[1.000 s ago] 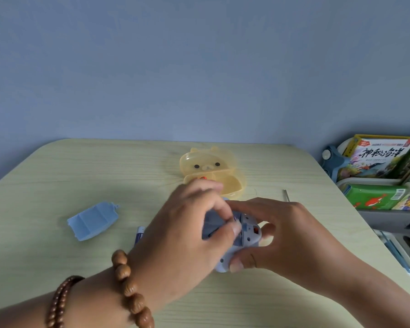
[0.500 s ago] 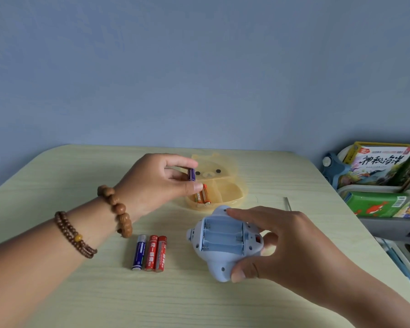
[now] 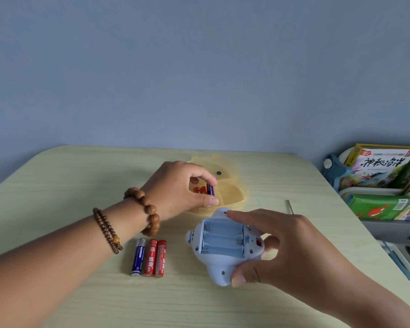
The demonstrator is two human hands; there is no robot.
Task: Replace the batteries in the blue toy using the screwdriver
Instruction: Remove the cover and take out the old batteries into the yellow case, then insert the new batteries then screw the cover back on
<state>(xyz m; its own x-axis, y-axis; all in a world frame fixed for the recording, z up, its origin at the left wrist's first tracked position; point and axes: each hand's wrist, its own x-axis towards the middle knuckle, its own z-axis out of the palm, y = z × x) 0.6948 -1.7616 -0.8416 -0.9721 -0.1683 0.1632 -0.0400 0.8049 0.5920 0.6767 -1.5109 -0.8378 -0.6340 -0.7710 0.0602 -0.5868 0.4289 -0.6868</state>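
We see the blue toy (image 3: 223,247) lying on its back on the counter (image 3: 57,185), its battery compartment open with three empty slots. Left of it, three batteries (image 3: 149,257) lie side by side, one blue and two red. A thin metal screwdriver (image 3: 290,206) rests farther back, to the right.

Soft, even daylight, faint shadows, slight wide-angle bending at edges.

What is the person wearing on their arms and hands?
Both arms are bare, with no sleeves or gloves. The left hand has a chunky brown bead bracelet at the wrist and a thinner double-strand bracelet further up, with one amber bead. The right hand wears nothing.
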